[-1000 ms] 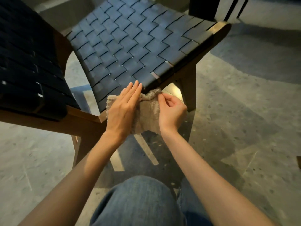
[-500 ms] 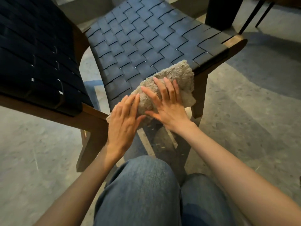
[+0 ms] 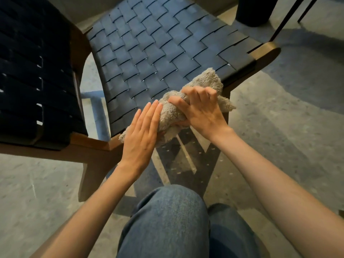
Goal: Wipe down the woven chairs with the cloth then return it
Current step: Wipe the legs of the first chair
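A beige fluffy cloth [image 3: 208, 81] lies bunched on the front edge of a chair's black woven seat [image 3: 158, 53] with a wooden frame. My right hand [image 3: 201, 107] grips the cloth, fingers curled into it from above. Flat and with straight fingers, my left hand [image 3: 143, 133] presses against the cloth's left end at the seat's front corner. Part of the cloth hangs below the seat edge under both hands.
A second chair's black woven seat [image 3: 33, 81] on a wooden rail [image 3: 89, 144] fills the left side. A dark cylinder base [image 3: 255, 12] and thin black legs [image 3: 284, 17] stand at the top right. My jeans-clad knees [image 3: 167, 220] are below, over a speckled concrete floor [image 3: 288, 127].
My right hand went from lying flat on the spread cloth to clenching it into a bunch. The left hand stayed pressed at the cloth's left end. The view moved closer to the seat.
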`<state>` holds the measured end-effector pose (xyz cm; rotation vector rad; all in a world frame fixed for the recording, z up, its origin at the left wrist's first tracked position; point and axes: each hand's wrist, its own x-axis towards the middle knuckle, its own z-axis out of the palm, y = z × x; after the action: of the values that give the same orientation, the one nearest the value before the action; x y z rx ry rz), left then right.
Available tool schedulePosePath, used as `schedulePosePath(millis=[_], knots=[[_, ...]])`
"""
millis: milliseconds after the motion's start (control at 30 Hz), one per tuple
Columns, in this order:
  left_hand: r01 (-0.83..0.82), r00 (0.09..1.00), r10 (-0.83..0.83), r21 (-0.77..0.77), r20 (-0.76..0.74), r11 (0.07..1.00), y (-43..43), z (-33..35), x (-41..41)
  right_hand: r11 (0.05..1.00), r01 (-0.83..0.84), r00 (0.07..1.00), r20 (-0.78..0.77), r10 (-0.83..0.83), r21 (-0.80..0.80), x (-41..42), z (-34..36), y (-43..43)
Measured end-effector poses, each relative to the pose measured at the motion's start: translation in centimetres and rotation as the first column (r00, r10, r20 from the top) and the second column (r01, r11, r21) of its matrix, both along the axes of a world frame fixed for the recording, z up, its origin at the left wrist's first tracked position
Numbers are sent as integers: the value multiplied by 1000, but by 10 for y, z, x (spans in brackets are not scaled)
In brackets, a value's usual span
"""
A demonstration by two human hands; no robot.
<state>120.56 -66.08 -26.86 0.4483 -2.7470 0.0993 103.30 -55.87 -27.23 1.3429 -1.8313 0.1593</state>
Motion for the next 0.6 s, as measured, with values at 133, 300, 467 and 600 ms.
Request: schedulePosePath(millis=[133,300,467,600], knots=[[94,995,-94,16,39,995,16,21,-47,1000,13,966,257,-17,19,-43,18,26],[162,986,-161,-20,45,987,45,41,-116,985,171,911,376,-168,25,-99,32,63],[216,976,-213,-52,49,975,61,53,-170,960,279,807,541,-235,1,-128,32,84],[270,963,-271,-47,-4,962,71,53,-177,945,292,633,771,-77,-145,-124,21,83]])
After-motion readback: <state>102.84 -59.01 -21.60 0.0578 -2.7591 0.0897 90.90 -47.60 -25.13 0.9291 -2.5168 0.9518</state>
